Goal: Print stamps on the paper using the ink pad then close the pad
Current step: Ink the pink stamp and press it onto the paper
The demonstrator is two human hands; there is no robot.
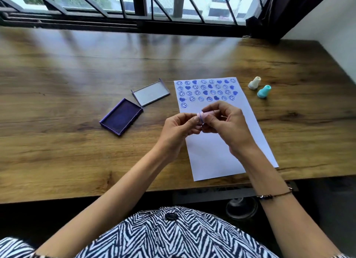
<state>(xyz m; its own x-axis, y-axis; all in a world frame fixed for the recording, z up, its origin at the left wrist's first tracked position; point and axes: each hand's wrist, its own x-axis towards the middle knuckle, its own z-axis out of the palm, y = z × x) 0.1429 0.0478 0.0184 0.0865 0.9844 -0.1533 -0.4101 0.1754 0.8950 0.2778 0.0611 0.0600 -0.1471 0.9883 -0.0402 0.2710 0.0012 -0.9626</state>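
Mid-air: stamp held between both hands

A small pink stamp (204,116) is pinched above the paper (212,149); right hand (227,126) fingers are curled closed on its body, left hand (178,129) fingertips closed at its inked end. Ink pad (121,118) lies open on the table (77,74), left of the paper, lid (151,93) beside it.

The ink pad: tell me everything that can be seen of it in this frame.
The ink pad is a shallow rectangular tray with purple walls and a dark purple inked surface, lying open and flat on the wooden table, left of the paper. Its grey lid lies inside up behind it, one corner close against the tray; contact is unclear. Neither hand touches it. Material looks like plastic or thin metal.
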